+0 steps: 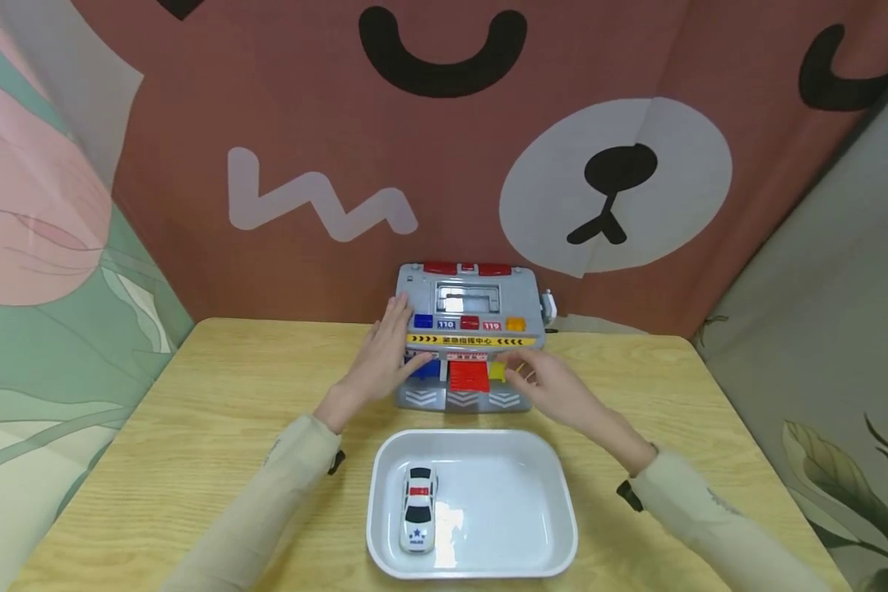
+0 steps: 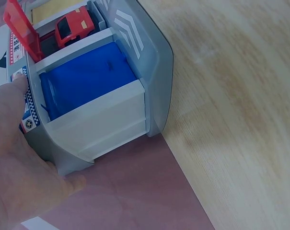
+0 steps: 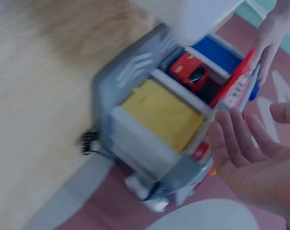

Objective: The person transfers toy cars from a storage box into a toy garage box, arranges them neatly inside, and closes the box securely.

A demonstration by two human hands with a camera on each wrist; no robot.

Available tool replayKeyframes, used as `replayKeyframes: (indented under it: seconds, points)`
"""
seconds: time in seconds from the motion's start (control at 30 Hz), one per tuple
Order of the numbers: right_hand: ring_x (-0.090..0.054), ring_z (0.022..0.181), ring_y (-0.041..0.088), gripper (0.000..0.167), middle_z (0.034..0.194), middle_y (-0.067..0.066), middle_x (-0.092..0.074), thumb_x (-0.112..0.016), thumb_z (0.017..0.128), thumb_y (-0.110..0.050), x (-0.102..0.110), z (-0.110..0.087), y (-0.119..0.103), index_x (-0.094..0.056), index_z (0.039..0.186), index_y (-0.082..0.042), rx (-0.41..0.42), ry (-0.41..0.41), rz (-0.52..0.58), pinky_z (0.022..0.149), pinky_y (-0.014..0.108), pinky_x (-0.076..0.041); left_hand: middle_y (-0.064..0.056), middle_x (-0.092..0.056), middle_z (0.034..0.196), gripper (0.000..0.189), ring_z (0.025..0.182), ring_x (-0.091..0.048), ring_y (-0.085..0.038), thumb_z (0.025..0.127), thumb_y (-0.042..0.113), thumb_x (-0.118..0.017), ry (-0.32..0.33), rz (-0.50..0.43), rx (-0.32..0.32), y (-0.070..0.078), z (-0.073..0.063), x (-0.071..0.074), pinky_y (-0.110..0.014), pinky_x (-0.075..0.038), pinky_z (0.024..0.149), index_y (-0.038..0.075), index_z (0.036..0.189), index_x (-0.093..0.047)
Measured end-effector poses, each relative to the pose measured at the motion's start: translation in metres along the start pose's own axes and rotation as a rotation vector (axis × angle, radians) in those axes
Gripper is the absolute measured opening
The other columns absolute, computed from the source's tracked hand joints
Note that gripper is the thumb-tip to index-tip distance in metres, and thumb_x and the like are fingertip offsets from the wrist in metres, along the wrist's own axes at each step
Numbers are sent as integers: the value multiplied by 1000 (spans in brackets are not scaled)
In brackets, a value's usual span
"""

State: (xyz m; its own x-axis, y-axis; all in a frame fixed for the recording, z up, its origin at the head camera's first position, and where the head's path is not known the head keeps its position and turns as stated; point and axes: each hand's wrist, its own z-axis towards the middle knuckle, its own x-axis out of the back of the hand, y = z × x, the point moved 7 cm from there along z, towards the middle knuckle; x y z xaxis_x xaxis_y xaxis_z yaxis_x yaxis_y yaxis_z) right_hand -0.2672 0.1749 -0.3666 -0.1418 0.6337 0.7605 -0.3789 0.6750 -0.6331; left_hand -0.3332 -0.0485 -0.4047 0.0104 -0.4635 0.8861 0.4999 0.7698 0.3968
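Nearest, on the desk (image 1: 252, 374), sits the tray (image 1: 503, 501), with the police car (image 1: 418, 510) lying along its left side. The tray is just beyond the ramp end of the station (image 1: 466, 339), so a car leaving it fast could hit the tray wall and bounce aside.

Past that gap, the red car (image 2: 76, 28) sits in the middle bay under the raised red flap (image 2: 22, 28). If the flap dropped while the car was partly out, it could catch the roof. The blue door (image 2: 92, 79) and yellow door (image 3: 164, 115) on either side are down; a stray finger might trip one.

The left hand (image 1: 385, 353) lies against the station's left side, thumb at the front edge, fingers extended. Should it let up, a push from the right could make the light body slide or twist. The right hand (image 1: 558, 395) grasps nothing, fingers loosely bent near the yellow door and flap; whether they touch is unclear. Knocking the flap could strain its hinge.

Farther back hangs the curtain (image 1: 444, 205); a shove backwards could push the station into it.
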Motion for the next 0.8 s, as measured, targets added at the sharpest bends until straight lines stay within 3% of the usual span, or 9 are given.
replayKeyframes:
  seconds: [0.1,0.2,0.3,0.4,0.5,0.8]
  points:
    - [-58,94,20,31,113,7,-61,-64,92,-12,0,9,-17,-61,122,-4,41,43,-150,77,33,-54,-7,7,162,88,146,9,-22,94,55,-49,1,-3,-1,0,1,0,-54,-16,114,5,155,-9]
    - [-51,110,26,44,126,12,-54,-68,89,-14,-4,23,-28,-57,131,-4,94,60,-306,88,40,-52,-7,7,162,88,147,9,-23,94,55,-49,2,-5,-5,-1,2,0,-55,-15,114,5,155,-10]
    - [-40,128,31,64,145,16,-41,-72,88,-22,-12,36,-34,-45,143,-3,143,18,-469,102,46,-42,-7,7,162,88,147,8,-24,94,55,-50,3,-2,-11,-1,2,-1,-56,-16,113,4,154,-11]
    - [-26,140,35,81,157,16,-23,-71,88,-32,-23,47,-34,-29,151,-2,147,-80,-564,112,48,-26,-8,7,162,88,147,7,-24,94,55,-50,9,8,-14,0,2,0,-56,-17,113,3,154,-12]
    - [-20,143,35,86,159,17,-15,-69,90,-36,-31,56,-32,-21,152,-1,132,-153,-593,114,46,-19,-8,6,162,88,147,7,-25,94,56,-49,9,9,-17,-1,2,0,-57,-17,112,3,154,-12]
    - [-34,136,34,80,153,19,-30,-70,90,-32,-33,70,-30,-27,151,-3,95,-174,-564,111,46,-30,-9,5,162,87,147,7,-25,94,54,-51,6,3,-20,-1,2,0,-57,-17,113,2,154,-13]
